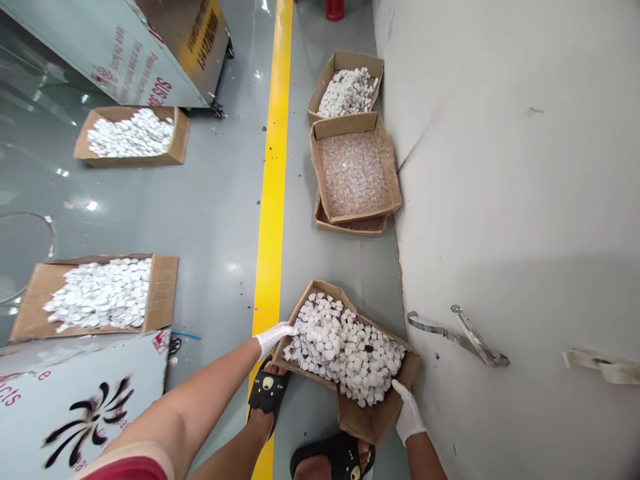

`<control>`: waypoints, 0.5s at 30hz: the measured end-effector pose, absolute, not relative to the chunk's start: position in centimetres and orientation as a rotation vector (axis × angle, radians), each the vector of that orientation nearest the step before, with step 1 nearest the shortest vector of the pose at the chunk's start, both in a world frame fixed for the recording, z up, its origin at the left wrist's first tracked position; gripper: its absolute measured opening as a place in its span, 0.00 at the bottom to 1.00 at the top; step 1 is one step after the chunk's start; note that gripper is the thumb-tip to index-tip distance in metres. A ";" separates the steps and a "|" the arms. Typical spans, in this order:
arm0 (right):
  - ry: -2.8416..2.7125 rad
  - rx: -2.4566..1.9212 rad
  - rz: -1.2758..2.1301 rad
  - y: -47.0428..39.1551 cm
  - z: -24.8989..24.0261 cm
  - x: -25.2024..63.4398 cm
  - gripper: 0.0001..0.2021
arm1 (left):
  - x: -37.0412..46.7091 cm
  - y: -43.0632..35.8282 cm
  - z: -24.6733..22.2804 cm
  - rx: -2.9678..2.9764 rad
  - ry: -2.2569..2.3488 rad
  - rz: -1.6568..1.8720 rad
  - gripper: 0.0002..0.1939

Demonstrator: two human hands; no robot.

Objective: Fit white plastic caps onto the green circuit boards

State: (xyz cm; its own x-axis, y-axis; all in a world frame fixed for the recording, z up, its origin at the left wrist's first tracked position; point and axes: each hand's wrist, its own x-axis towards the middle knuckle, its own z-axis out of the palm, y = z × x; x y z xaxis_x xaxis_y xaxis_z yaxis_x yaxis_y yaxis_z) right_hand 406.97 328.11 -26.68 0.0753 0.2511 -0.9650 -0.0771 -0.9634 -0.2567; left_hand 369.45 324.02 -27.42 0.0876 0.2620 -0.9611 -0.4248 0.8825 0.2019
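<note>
Low in the middle, a cardboard box (373,421) is heaped with small white round pieces (345,343). My left hand (275,335), in a white glove, grips the box at its left edge, fingers at the rim beside the pieces. At the lower right side, my right hand (408,412), also gloved in white, holds the box wall with its thumb over the rim. The undersides of both hands are hidden by the cardboard. The box bends at its middle and lies just above my feet.
Stacked flat boxes (356,175) and a box of white pieces (349,92) stand along the wall (500,167). Two more filled boxes (163,293) (179,137) lie left of the yellow line (273,167). Metal cabinets (165,53) are at left; metal brackets (470,340) stick out from the wall.
</note>
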 end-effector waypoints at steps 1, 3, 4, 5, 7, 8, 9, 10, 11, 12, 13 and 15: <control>-0.167 -2.108 1.973 328.4 -26.8 406.7 0.19 | 369.5 323.6 -27.3 -0.160 1.406 0.529 0.24; -0.168 -2.111 1.958 328.8 -26.9 406.0 0.23 | 369.6 322.9 -27.1 -0.199 1.430 0.556 0.22; -0.180 -2.114 1.948 328.9 -26.7 405.8 0.25 | 369.6 322.4 -26.9 -0.220 1.441 0.569 0.21; -0.201 -2.118 1.941 328.9 -26.3 405.5 0.27 | 369.7 321.9 -26.5 -0.242 1.449 0.584 0.21; -0.266 -2.125 1.940 328.8 -24.7 405.0 0.31 | 369.9 320.8 -24.9 -0.288 1.456 0.617 0.20; -0.311 -2.129 1.944 328.6 -23.4 404.8 0.32 | 370.1 320.0 -23.7 -0.313 1.457 0.633 0.19; -0.361 -2.135 1.949 328.5 -21.9 404.6 0.32 | 370.1 319.2 -22.1 -0.339 1.459 0.648 0.19; -0.415 -2.141 1.955 328.3 -20.1 404.4 0.30 | 370.2 318.3 -20.1 -0.363 1.460 0.664 0.18; -0.476 -2.150 1.959 328.2 -18.2 404.2 0.27 | 370.2 317.3 -17.9 -0.385 1.463 0.682 0.17; -0.544 -2.156 1.965 328.3 -16.2 403.9 0.23 | 370.2 316.2 -15.4 -0.408 1.468 0.703 0.17; -0.618 -2.155 1.969 328.5 -14.1 403.6 0.20 | 370.2 315.2 -12.7 -0.427 1.473 0.723 0.16; -0.807 -2.123 1.967 329.7 -10.1 402.7 0.17 | 369.9 313.6 -7.3 -0.522 1.501 0.717 0.14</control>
